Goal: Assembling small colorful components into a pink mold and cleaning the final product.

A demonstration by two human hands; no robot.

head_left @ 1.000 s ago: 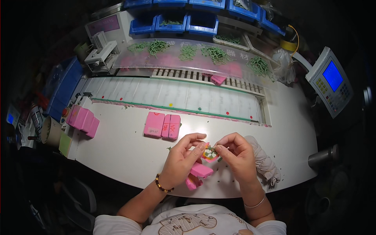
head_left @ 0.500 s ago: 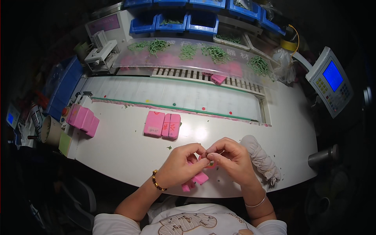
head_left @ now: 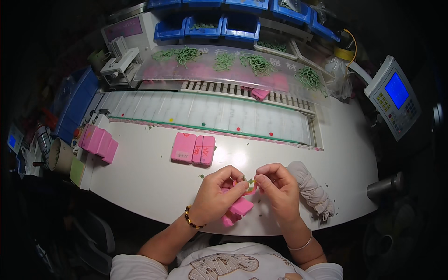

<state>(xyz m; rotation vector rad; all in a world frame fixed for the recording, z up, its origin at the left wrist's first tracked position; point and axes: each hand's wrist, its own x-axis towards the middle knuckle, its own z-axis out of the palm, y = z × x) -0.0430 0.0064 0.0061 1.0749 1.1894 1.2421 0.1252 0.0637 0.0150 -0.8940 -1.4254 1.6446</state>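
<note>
Just above the table's near edge, my left hand (head_left: pixel 215 196) is closed around a pink rubber mold (head_left: pixel 241 205), which looks bent and partly parted. A small green piece (head_left: pixel 251 182) shows at the mold's curved pink flap, between my two hands. My right hand (head_left: pixel 277 190) pinches thumb and forefinger together at the end of that flap. What lies between those fingertips is too small to make out. Two pink molds (head_left: pixel 184 148) lie side by side on the table ahead of my left hand. Close to my right hand rests a rolled grey-white cloth (head_left: pixel 310 186).
Beyond the table's white top runs a conveyor (head_left: pixel 205 111) with white plates. A clear shelf (head_left: pixel 205 70) above it carries several green clumps. Pink blocks (head_left: pixel 99 143) stand at left. A control panel (head_left: pixel 395 97) rises at right; blue bins (head_left: pixel 204 26) line the back.
My right hand has drawn a little to the right, opening a gap between my fingertips. The flap and green piece now show there. The conveyor's plates have shifted slightly left.
</note>
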